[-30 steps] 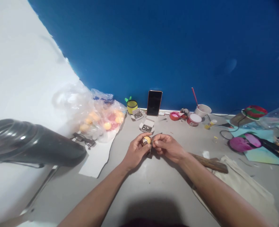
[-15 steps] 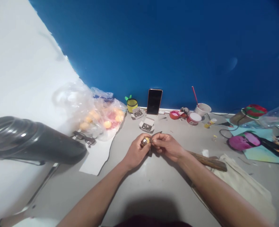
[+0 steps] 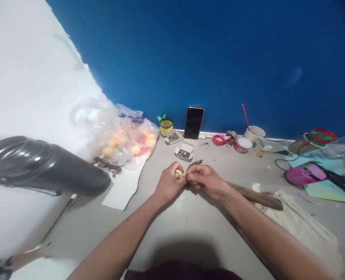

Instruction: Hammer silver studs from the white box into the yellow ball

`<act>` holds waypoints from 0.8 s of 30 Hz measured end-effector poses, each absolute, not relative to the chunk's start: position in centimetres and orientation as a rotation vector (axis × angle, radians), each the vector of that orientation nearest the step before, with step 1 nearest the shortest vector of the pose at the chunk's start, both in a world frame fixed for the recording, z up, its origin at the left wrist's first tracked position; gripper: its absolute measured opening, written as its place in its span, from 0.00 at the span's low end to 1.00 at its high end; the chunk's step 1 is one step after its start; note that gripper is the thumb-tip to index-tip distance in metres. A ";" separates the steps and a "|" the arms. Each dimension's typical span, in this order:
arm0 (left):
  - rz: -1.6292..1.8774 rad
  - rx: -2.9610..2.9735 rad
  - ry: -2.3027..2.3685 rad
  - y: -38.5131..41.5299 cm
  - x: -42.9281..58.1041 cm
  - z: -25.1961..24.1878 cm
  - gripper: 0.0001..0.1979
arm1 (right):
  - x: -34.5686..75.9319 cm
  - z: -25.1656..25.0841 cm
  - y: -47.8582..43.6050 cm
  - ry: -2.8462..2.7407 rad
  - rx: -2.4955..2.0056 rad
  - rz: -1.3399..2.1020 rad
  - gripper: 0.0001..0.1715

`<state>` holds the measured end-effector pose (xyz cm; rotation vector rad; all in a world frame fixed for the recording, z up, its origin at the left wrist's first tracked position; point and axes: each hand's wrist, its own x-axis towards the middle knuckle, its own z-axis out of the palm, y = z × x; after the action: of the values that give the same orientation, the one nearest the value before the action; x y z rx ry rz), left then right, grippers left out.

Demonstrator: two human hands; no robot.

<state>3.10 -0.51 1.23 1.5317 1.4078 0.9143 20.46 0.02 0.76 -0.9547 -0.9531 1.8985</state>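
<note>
My left hand (image 3: 170, 182) is closed round a small yellow ball (image 3: 179, 173) with shiny silver studs on it. Close beside it, my right hand (image 3: 205, 179) has its thumb and fingers pinched together; whatever sits between them is too small to make out. Two small open boxes, one nearer (image 3: 184, 153) and one farther (image 3: 171, 137), hold shiny metal pieces just beyond my hands. Under my right hand and forearm lies a tool with a wooden handle (image 3: 257, 195), its dark metal end (image 3: 200, 161) showing past my fingers.
A phone (image 3: 194, 122) leans against the blue wall. Left are a plastic bag (image 3: 125, 142) with orange balls, glasses (image 3: 108, 165) and a dark cylinder (image 3: 50, 167). On the right stand a white cup (image 3: 254, 133), a small tub (image 3: 243, 144) and a cloth (image 3: 303, 229).
The view has shifted slightly, so the table things sit a little farther right. My left hand has turned slightly round the ball; my right hand keeps its pinch beside it.
</note>
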 end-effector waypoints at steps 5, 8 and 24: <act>0.832 1.596 1.400 -0.6 3.1 0.8 0.06 | 20.4 0.8 -0.1 -1.032 -0.986 1.860 0.19; 0.797 1.617 1.396 -0.7 3.1 0.7 0.04 | 20.3 1.1 -0.2 -1.076 -0.992 1.821 0.17; 0.700 1.672 1.333 -1.1 3.2 1.5 0.11 | 20.7 1.2 0.0 -1.179 -1.076 1.843 0.15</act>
<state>3.18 -1.10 1.52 1.6717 1.3330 0.6998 20.74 -0.03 1.25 -1.0762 -1.1788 1.8427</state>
